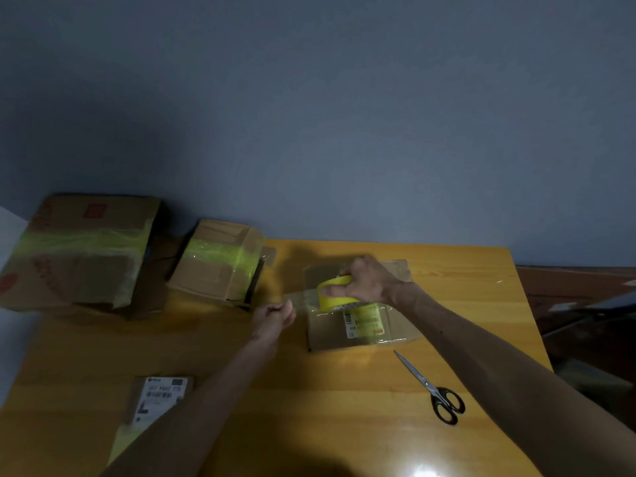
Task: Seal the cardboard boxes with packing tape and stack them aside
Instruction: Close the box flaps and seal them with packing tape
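A flat cardboard box [330,335] with a white shipping label lies in the middle of the wooden table [309,407]. My right hand [370,280] grips a yellow tape roll [335,293] just above the box's top. A clear strip of tape [298,300] stretches from the roll leftward to my left hand [273,316], which pinches its free end beside the box's left edge. Two boxes with yellowish tape across them stand at the far left: a large one [79,249] and a smaller one [216,263].
Black-handled scissors [433,390] lie on the table to the right of the box, under my right forearm. A small labelled parcel [155,401] sits at the near left, partly hidden by my left arm. A blue wall rises behind the table.
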